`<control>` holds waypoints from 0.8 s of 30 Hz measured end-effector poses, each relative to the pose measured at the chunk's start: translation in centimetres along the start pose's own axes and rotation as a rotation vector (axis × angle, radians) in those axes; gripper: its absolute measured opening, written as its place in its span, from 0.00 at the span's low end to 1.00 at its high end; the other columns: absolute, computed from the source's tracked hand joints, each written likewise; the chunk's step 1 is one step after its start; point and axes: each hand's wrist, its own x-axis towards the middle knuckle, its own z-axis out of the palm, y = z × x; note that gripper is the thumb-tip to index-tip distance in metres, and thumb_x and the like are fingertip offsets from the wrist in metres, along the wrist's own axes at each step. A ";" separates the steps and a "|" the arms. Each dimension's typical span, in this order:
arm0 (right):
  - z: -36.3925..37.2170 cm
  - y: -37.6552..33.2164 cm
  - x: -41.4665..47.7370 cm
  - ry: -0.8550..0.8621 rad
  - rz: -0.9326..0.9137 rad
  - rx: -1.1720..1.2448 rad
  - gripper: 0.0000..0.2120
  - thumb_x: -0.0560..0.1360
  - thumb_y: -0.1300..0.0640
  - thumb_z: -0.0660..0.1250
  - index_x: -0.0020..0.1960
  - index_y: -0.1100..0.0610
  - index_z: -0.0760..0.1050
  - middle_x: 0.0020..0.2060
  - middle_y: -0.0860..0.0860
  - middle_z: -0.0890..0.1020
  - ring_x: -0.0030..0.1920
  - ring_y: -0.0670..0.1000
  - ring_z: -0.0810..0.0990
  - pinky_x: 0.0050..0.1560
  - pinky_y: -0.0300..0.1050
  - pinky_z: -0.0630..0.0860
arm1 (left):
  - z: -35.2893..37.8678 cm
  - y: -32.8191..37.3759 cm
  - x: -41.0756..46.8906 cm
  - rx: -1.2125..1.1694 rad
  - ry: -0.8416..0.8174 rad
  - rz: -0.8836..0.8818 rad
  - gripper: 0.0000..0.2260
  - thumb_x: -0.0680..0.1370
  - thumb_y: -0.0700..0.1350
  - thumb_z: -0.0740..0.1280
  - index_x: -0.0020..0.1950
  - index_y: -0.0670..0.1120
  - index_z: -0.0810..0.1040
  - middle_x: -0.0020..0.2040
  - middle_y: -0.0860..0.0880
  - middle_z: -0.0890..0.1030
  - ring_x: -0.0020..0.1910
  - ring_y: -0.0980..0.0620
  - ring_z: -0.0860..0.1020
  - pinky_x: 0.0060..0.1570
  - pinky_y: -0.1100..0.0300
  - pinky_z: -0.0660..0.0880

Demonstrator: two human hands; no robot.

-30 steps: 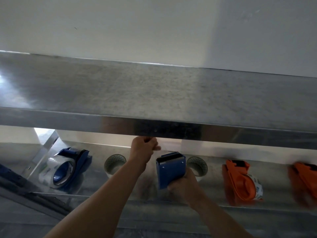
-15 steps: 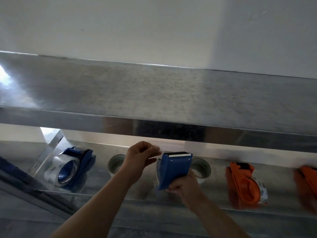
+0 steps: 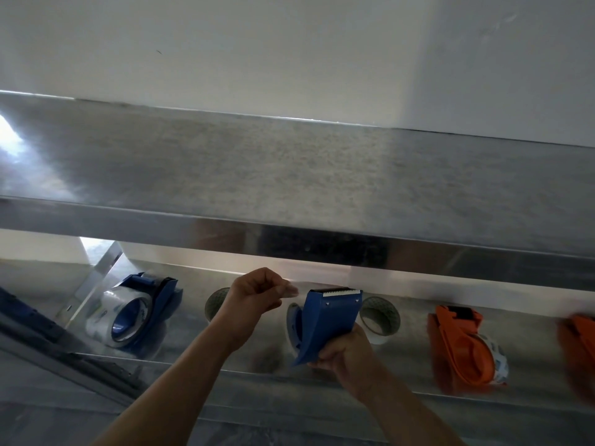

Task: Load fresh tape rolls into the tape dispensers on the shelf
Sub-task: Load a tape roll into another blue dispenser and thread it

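Two hands, one blue dispenser [image 3: 328, 323]: I hold it over the lower shelf [image 3: 257, 376], serrated blade up at twelve o'clock. My right hand [image 3: 341, 352] is wrapped round its tail at six, fingers curled on the plastic. A pale tape roll [image 3: 291, 326] shows at its open side, at nine o'clock. My left hand [image 3: 254, 300], at ten o'clock of the dispenser, has thumb and forefinger pinched on what looks like a clear tape end [image 3: 288, 289]; blur keeps me from being sure. Risks, as I judge them: the strip could fold back and stick to itself or my fingertips before it reaches the blade. Pulled off-line, it could lie crooked across the teeth, and the teeth could nick a knuckle passing close. A slack grip at the tail might let the dispenser twist and drop. Just behind it at three o'clock stands a loose roll [image 3: 381, 317], another loose roll [image 3: 217, 302] at nine. Farther out are a loaded blue dispenser [image 3: 145, 304] at nine, an orange dispenser [image 3: 463, 346] at three and a second orange dispenser [image 3: 579, 342] at the frame's edge.
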 end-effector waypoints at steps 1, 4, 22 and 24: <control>0.1 0.0 0.0 -0.005 0.007 0.026 0.31 0.54 0.68 0.66 0.58 0.65 0.77 0.56 0.62 0.81 0.58 0.65 0.79 0.56 0.68 0.78 | -0.1 0.0 0.0 0.001 -0.006 -0.003 0.02 0.78 0.35 0.66 0.47 0.40 0.78 0.48 0.43 0.85 0.52 0.46 0.83 0.59 0.43 0.75; 0.2 0.0 0.2 0.004 0.018 0.047 0.30 0.53 0.68 0.66 0.56 0.65 0.78 0.55 0.62 0.81 0.58 0.66 0.79 0.56 0.69 0.78 | -0.3 0.1 0.2 0.006 -0.013 -0.004 0.03 0.78 0.34 0.66 0.46 0.41 0.78 0.48 0.43 0.85 0.52 0.46 0.83 0.59 0.43 0.74; 1.8 -0.2 -0.4 0.040 -0.093 -0.486 0.26 0.58 0.66 0.72 0.54 0.52 0.75 0.43 0.51 0.82 0.46 0.52 0.82 0.40 0.46 0.78 | 0.1 3.6 2.1 0.236 -0.035 -0.030 0.03 0.77 0.33 0.66 0.44 0.35 0.79 0.41 0.44 0.85 0.41 0.41 0.85 0.52 0.47 0.81; 2.0 -0.4 -0.7 0.008 -0.074 -0.480 0.26 0.59 0.67 0.71 0.55 0.53 0.74 0.44 0.51 0.81 0.45 0.50 0.80 0.38 0.42 0.76 | 0.5 4.0 2.2 0.288 -0.029 -0.043 0.03 0.77 0.34 0.67 0.46 0.34 0.78 0.42 0.43 0.85 0.40 0.43 0.85 0.46 0.55 0.82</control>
